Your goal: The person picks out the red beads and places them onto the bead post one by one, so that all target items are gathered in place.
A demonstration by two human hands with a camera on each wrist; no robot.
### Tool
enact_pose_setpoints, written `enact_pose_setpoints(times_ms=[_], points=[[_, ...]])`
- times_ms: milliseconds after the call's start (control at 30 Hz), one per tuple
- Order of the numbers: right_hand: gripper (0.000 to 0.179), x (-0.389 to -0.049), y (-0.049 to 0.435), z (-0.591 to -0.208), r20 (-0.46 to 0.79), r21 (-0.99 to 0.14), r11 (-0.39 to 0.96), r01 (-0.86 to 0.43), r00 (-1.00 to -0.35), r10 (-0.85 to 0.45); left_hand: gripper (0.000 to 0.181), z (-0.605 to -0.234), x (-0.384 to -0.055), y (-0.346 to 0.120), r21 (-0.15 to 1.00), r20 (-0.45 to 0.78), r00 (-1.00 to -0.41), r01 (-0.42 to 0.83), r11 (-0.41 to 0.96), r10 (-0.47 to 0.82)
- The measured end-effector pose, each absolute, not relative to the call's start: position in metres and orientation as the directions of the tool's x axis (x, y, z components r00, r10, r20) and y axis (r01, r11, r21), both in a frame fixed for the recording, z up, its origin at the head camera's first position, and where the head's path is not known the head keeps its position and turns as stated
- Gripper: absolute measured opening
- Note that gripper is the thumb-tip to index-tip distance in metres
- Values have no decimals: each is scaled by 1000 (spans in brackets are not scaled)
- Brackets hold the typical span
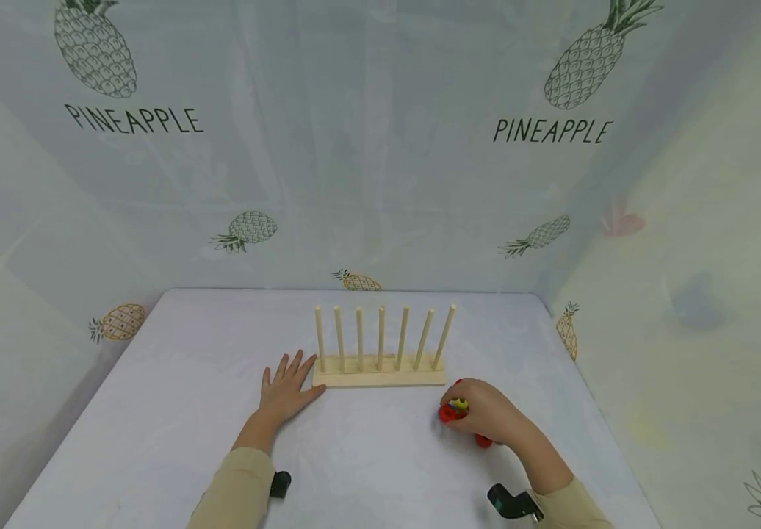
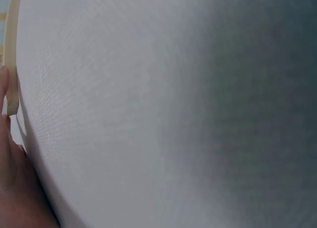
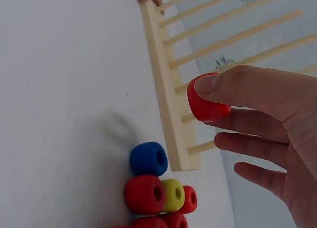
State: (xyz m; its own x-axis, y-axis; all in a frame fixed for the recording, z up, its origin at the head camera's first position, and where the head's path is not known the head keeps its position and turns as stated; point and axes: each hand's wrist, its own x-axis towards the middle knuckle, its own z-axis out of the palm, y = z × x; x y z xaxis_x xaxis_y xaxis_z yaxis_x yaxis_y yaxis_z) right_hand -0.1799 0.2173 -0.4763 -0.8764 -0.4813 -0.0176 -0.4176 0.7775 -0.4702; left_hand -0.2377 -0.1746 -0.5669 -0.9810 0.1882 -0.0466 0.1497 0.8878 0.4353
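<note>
A wooden peg rack (image 1: 379, 378), a long base with a row of several upright pegs, stands mid-table. My left hand (image 1: 286, 397) lies with fingers spread and straight at its left end, the thumb at the base's front corner. In the left wrist view, part of this hand (image 2: 9, 173) shows beside the rack's edge. To the right of the rack, my right hand (image 1: 486, 411) pinches a red bead (image 3: 208, 101) between thumb and index finger, the other fingers apart from it. Below that hand sit a blue bead (image 3: 147, 158), a yellow bead (image 3: 172, 195) and several red beads (image 3: 142, 194).
A white cloth covers the table (image 1: 175, 397). Behind it hangs a pale curtain (image 1: 380, 169) printed with pineapples. Dark wrist camera mounts (image 1: 511, 502) are worn at both sleeves.
</note>
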Motion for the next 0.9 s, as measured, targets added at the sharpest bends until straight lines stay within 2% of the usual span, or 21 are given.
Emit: enact_pose_setpoints(times_ms=[133,433,667,900], points=[[21,-180,210,-468,-19,-488,771,-409,-878,-478,77,-569,-239,-175,427,-49,-981,148,892,186],[19,-185,194,-456,17,-454,745,-489,-840,-542,78,-573,-241,-177,425,-44,-982,150,893,186],[22,-190,179,-443,55,-462,734,-498,-842,-536,79,-576,-242,-179,427,-46,-981,153,891,190],[21,-193,168,-433,151,-462,694,-553,-820,-553,80,-577,-242,-179,425,-42,-982,151,892,187]])
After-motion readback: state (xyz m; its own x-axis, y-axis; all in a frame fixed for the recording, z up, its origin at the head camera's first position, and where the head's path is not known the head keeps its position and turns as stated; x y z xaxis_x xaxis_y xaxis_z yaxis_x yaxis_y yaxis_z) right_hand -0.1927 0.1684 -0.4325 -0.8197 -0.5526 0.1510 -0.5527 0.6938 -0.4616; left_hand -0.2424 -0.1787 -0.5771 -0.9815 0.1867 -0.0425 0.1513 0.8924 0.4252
